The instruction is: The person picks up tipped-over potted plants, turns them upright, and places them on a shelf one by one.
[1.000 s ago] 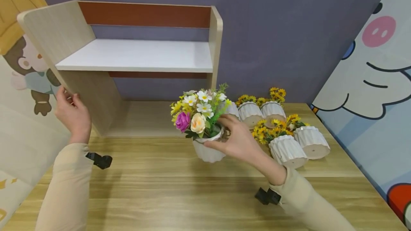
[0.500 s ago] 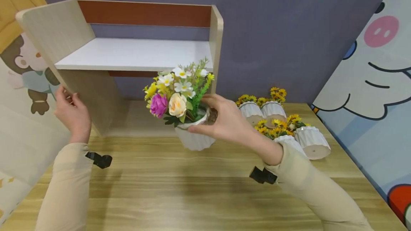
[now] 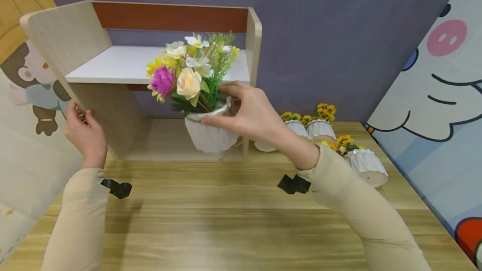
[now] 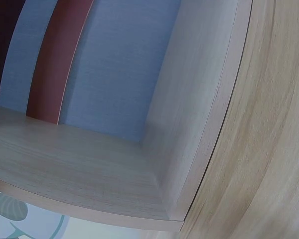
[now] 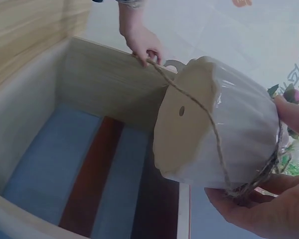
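My right hand [image 3: 256, 114] grips the rim of a white flowerpot [image 3: 211, 135] between thumb and fingers. The pot carries artificial flowers [image 3: 188, 83]: a purple bloom, a cream rose and white and yellow blossoms. It hangs tilted in front of the small bookshelf [image 3: 124, 64], its flowers overlapping the white shelf board in the head view. The right wrist view shows the pot's flat base and a loose twine [image 5: 205, 108] trailing across it. At the left, my left hand [image 3: 86, 135] holds the front edge of the bookshelf's side panel [image 5: 109, 74] with curled fingers.
Several other white pots [image 3: 366, 164] with yellow flowers lie on their sides at the right of the wooden table [image 3: 169, 221], some partly hidden by my right arm. A grey-blue wall [image 3: 320, 32] stands behind, with cartoon-printed walls on both sides.
My right hand has lifted the flowerpot up and to the left, from over the table to in front of the shelf board. My left hand has stayed at the side panel.
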Demonstrator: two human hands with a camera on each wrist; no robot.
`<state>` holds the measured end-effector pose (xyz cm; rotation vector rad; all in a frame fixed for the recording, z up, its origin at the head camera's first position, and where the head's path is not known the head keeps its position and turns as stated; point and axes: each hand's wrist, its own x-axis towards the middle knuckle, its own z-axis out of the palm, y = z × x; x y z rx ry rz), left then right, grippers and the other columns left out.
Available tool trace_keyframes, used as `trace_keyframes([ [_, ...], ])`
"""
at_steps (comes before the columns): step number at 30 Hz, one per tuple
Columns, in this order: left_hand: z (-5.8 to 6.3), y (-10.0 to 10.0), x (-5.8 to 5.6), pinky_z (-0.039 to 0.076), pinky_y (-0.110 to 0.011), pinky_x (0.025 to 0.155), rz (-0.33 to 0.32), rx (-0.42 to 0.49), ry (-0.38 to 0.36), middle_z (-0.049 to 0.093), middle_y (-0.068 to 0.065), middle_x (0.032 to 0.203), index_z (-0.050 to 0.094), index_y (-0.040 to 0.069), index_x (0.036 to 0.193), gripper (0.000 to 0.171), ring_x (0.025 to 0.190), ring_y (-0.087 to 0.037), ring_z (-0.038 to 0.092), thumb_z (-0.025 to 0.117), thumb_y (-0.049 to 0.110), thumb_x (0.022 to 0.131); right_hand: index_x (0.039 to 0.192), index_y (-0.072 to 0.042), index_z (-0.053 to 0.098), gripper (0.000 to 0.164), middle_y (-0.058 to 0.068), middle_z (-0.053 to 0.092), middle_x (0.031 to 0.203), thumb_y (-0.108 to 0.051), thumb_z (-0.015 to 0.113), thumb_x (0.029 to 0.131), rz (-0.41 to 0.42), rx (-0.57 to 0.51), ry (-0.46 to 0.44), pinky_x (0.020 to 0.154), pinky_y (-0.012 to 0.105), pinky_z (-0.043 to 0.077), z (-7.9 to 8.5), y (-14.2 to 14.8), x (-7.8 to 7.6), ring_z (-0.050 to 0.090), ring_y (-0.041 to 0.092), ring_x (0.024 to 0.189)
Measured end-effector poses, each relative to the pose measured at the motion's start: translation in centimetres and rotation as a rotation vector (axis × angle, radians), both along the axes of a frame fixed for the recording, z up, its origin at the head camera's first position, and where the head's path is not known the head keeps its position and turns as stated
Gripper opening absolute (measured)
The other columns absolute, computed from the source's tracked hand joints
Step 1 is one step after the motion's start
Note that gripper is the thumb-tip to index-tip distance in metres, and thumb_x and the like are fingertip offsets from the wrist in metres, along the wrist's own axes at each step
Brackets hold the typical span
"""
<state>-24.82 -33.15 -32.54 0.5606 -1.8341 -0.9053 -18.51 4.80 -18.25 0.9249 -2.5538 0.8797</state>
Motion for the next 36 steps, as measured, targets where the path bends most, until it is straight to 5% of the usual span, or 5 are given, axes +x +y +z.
trace_keyframes([
  [4, -0.1, -0.1, 0.0, 0.043, -0.019, 0.086, -0.002, 0.004, -0.005, 0.061, -0.001, 0.116, 0.047, 0.038, 0.125, 0.032, 0.099, -0.012, 0.058, 0.041, 0.031, 0.094, 0.117, -0.012, 0.060, 0.060, -0.003, 0.059, 0.105, -0.050, 0.071, 0.070, -0.011, -0.031, 0.004, 0.067, 0.024, 0.041, 1.0, -0.7, -0.6, 0.051, 0.009, 0.077],
  [12, -0.1, -0.2, 0.1, 0.043, -0.019, 0.087, 0.005, 0.020, 0.001, 0.061, 0.001, 0.116, 0.048, 0.037, 0.124, 0.031, 0.099, -0.010, 0.057, 0.041, 0.032, 0.094, 0.126, -0.011, 0.053, 0.072, -0.004, 0.060, 0.103, -0.052, 0.070, 0.070, -0.031, -0.088, -0.079, 0.064, 0.021, 0.043, 2.7, -2.2, -2.0, 0.053, 0.007, 0.077],
  [25, -0.2, -0.4, -0.1, 0.043, -0.021, 0.090, -0.014, 0.016, -0.015, 0.060, 0.002, 0.119, 0.047, 0.037, 0.124, 0.032, 0.103, -0.012, 0.058, 0.040, 0.031, 0.094, 0.131, -0.014, 0.050, 0.073, -0.003, 0.061, 0.093, -0.055, 0.066, 0.072, -0.084, -0.116, -0.076, 0.058, 0.021, 0.036, 4.7, -3.9, -4.3, 0.046, 0.008, 0.068],
  [31, -0.2, -0.4, -0.2, 0.043, -0.020, 0.089, -0.001, 0.001, -0.002, 0.061, 0.001, 0.118, 0.048, 0.037, 0.124, 0.031, 0.103, -0.012, 0.059, 0.040, 0.030, 0.095, 0.131, -0.017, 0.050, 0.073, -0.002, 0.048, 0.066, -0.055, 0.067, 0.071, -0.106, -0.142, -0.074, 0.053, 0.023, 0.030, 5.5, -4.7, -4.8, 0.035, 0.009, 0.055],
  [36, -0.1, -0.5, -0.4, 0.042, -0.023, 0.092, -0.001, 0.036, -0.030, 0.058, 0.003, 0.122, 0.045, 0.038, 0.126, 0.032, 0.106, -0.012, 0.057, 0.039, 0.033, 0.094, 0.129, -0.013, 0.051, 0.074, 0.000, 0.064, 0.103, -0.054, 0.068, 0.070, -0.117, -0.161, -0.066, 0.062, 0.021, 0.040, 6.2, -5.3, -5.2, 0.052, 0.008, 0.074],
])
